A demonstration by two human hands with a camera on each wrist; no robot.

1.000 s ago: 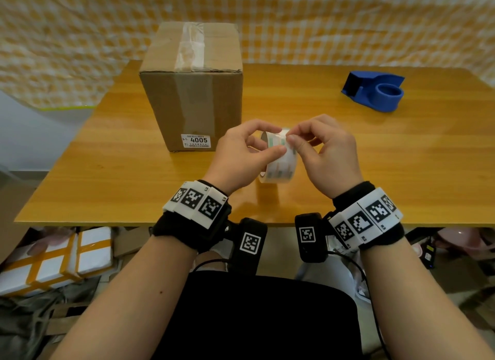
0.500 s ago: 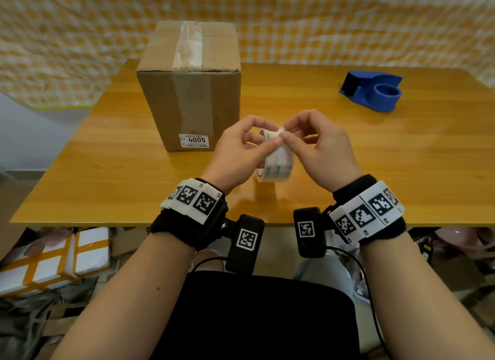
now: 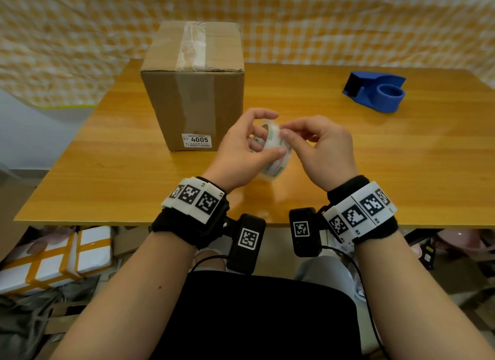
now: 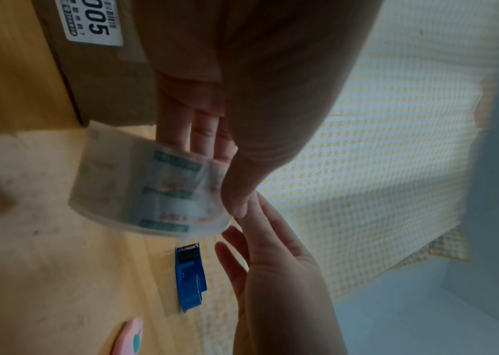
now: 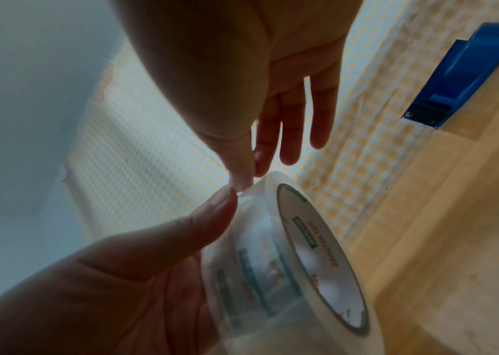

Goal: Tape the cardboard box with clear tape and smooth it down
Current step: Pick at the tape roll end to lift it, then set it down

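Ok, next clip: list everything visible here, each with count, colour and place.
cardboard box: 1, brown, table's far left, old tape on top
clear tape roll: 1, transparent, held above the table's near edge
tape dispenser: 1, blue, table's far right
table: 1, wooden
checked cloth: 1, yellow-white, behind the table
taped parcels: white with orange tape, floor at left
left hand: grips the roll
right hand: pinches at the roll's top edge
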